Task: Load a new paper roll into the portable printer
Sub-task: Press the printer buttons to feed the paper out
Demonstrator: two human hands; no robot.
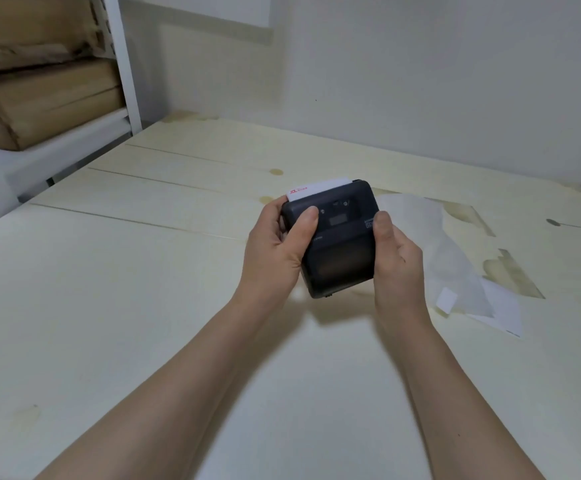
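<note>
gripping the printer (337,244) between left hand (275,251) and right hand (398,261).

Two bare forearms reach forward from the bottom of the frame and converge toward the centre. The left hand (275,247) is cupped, thumb laid flat and pointing up and to the right, fingers curled out of sight (only the knuckle line shows). The right hand (398,263) mirrors it from the opposite side, thumb extended upward, palm turned inward, fingers wrapped behind. Both wrists are held nearly straight, the hands close together and level.
</note>
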